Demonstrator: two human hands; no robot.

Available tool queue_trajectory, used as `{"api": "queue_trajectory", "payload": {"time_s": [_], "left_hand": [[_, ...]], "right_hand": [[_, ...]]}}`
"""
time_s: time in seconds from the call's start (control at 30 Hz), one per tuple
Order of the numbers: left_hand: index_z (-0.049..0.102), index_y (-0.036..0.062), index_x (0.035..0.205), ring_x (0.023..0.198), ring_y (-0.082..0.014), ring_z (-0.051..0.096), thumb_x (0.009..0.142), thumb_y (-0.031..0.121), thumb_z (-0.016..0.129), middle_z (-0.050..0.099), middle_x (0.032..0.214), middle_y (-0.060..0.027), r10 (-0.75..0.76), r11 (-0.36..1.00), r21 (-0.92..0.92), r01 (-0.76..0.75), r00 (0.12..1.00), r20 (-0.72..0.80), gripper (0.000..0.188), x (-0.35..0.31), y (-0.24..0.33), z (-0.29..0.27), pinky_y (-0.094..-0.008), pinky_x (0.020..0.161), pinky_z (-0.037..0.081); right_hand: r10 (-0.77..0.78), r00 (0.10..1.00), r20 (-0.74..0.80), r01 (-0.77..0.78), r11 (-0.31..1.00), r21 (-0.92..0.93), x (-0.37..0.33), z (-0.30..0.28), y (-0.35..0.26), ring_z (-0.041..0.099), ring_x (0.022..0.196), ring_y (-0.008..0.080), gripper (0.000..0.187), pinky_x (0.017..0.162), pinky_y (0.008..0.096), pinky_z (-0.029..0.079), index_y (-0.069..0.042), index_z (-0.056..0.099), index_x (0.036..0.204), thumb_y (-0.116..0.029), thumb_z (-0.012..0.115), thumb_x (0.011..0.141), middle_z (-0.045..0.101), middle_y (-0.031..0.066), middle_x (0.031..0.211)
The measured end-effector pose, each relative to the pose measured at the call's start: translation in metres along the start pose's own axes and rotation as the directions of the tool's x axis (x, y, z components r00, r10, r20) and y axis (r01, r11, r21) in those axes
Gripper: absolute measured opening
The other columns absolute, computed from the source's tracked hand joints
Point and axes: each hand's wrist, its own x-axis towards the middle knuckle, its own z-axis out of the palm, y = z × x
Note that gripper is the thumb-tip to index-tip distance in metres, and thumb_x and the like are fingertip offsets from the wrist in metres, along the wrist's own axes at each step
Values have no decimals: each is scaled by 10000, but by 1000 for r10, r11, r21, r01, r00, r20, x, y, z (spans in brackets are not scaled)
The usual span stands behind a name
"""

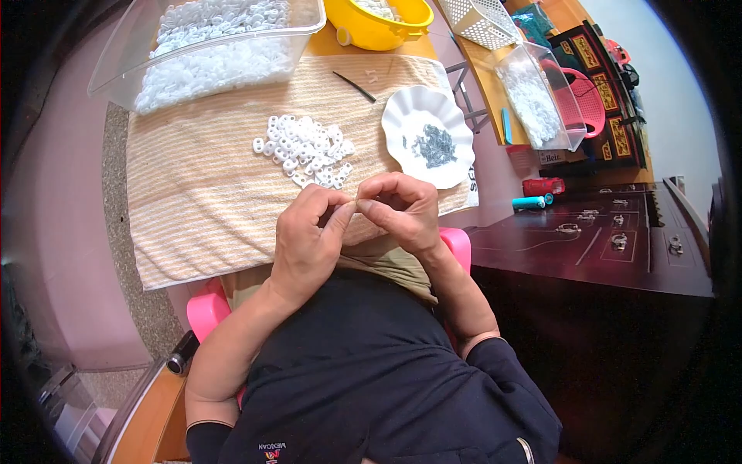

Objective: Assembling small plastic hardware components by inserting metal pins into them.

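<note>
My left hand (307, 236) and my right hand (403, 210) meet fingertip to fingertip over the near edge of the striped towel (197, 205). Both are closed in a pinch; whatever lies between the fingertips is too small and hidden to name. Just beyond them is a loose pile of small white oval plastic pieces with holes (297, 147). To the right of the pile, a white wavy-rimmed plate (400, 108) holds a heap of tiny dark grey bits (435, 145). A thin black stick (355, 87) lies on the towel behind the pile.
At the back left stands a clear bin (305, 35) full of white pieces, beside a yellow tub (386, 35). A side table at right carries another clear container (568, 116) and a white basket (483, 27). A dark cabinet (572, 255) stands close on my right.
</note>
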Motion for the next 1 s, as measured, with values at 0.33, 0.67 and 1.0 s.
{"api": "queue_trajectory", "payload": {"time_s": [0.33,0.67,1.0], "left_hand": [[623,-11,892,633,-67,538,906,107,626,584,715,-16,-303,896,-301,327,945,124,119,-1,-1,-2,-228,580,448],[613,-12,886,642,-52,540,920,126,619,593,731,-4,-434,648,-569,507,859,271,143,1,-5,-3,-202,580,466],[604,-2,891,628,-46,541,932,142,600,587,726,12,-321,839,-413,354,935,149,150,1,-6,-3,-203,578,468]], "right_hand": [[-41,999,-4,41,996,76,-1,6,0,595,809,80,207,685,203,497,17,515,987,56,648,833,618,70,909],[-163,982,94,171,982,-82,-1,2,0,567,855,86,231,738,215,489,10,489,966,111,632,816,595,96,944],[33,999,28,-34,999,30,5,-10,2,558,715,59,154,625,199,460,-8,546,914,54,641,810,598,21,824]]}}
